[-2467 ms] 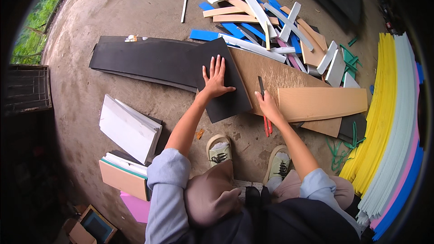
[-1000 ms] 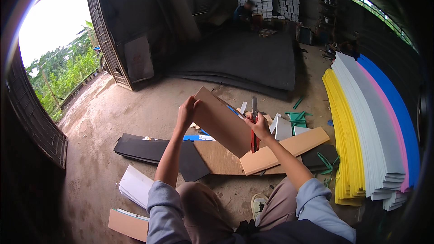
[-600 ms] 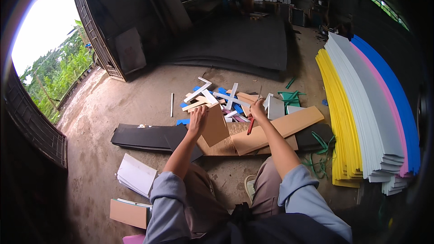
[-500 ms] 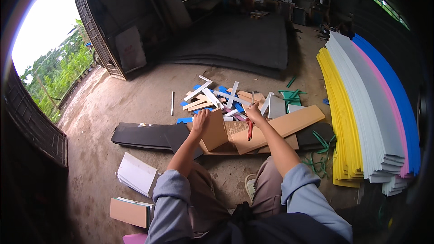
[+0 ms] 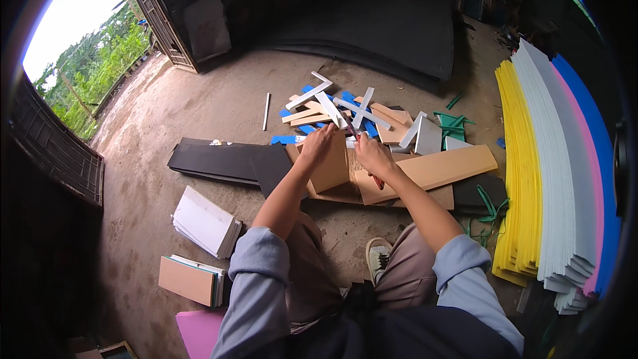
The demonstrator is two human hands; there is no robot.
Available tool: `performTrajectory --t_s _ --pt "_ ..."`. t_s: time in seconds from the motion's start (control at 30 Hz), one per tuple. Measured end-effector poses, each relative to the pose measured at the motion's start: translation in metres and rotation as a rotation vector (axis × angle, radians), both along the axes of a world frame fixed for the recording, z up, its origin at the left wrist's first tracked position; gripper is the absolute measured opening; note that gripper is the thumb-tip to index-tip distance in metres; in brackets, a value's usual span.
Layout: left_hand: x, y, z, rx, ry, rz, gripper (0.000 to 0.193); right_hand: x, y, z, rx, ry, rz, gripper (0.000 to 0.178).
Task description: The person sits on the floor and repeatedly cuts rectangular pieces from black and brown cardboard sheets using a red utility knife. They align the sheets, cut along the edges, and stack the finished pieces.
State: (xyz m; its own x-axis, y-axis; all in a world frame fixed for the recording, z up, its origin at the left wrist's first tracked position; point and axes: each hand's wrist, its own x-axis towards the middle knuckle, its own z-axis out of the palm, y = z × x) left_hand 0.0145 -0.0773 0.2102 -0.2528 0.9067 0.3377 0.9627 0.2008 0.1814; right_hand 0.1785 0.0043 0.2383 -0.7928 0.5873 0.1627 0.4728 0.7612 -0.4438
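My left hand is closed on the upper edge of a tan foam sheet, which stands tilted up from the work surface. Close on its right, my right hand is wrapped around a red-handled cutter; its thin dark front end points up and left near the sheet's top corner. Whether it touches the sheet I cannot tell. Beneath both hands lie brown boards, and a long tan foam strip slants away to the right under my right forearm.
Beyond my hands is a heap of foam offcuts in white, tan and blue. Tall stacks of yellow sheets and blue sheets stand at right. Black sheets, a white stack and a tan-topped stack lie at left.
My right hand has drawn in toward my left hand, and the cutter has tilted with its front end leaning left. The left hand still holds the tan sheet. The view has tipped downward.
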Motion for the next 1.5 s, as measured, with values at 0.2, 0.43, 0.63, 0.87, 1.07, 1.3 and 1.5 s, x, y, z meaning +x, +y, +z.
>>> performTrajectory --t_s 0.2,0.43,0.63,0.87,1.07,1.3,1.5 --pt "0.002 0.002 -0.002 -0.013 0.075 -0.02 0.031 -0.003 -0.009 0.003 0.016 -0.03 -0.009 0.029" --pt "0.007 -0.001 0.005 -0.048 0.12 -0.013 0.04 -0.003 -0.014 -0.003 0.048 -0.054 -0.003 0.027" --pt "0.009 -0.002 0.007 -0.055 0.112 0.005 0.04 -0.003 -0.015 -0.002 0.03 -0.108 -0.031 0.025" --pt "0.008 -0.003 0.003 -0.02 0.078 0.008 0.032 -0.006 -0.019 0.003 -0.055 -0.101 -0.014 0.028" --pt "0.021 -0.006 0.007 -0.023 0.05 -0.018 0.024 -0.017 -0.008 -0.003 -0.233 -0.102 -0.017 0.028" --pt "0.019 -0.001 0.006 -0.004 0.09 0.065 0.022 -0.022 -0.012 -0.001 -0.255 -0.172 -0.037 0.029" --pt "0.024 0.003 0.004 0.002 0.054 0.006 0.021 -0.013 -0.003 -0.022 -0.238 -0.091 -0.005 0.027"
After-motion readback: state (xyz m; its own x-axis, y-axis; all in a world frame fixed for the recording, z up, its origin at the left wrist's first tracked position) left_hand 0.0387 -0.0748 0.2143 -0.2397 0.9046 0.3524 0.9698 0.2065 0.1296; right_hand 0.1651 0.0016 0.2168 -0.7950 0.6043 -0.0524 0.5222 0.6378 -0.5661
